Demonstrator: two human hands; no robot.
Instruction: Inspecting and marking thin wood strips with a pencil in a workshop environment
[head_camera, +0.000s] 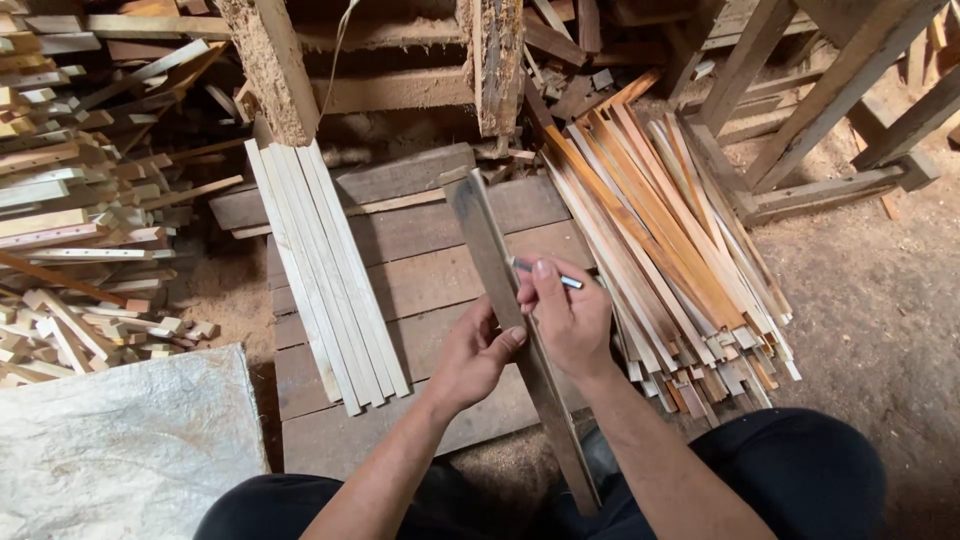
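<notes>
At centre, a plank worktop (420, 240) is lying flat on the sawdust floor. At three o'clock a heap of reddish strips (670, 250) is fanning out; at nine o'clock a neat row of pale slats (330, 280) is resting on the planks, with scrap offcuts (80, 200) piling up beyond. A long dark batten (490, 250) is slanting from twelve toward six. The left hand (478, 355) is curling closed around its edge. The right hand (570, 315) is pinching a small silvery tool (545, 273) against the batten's face.
</notes>
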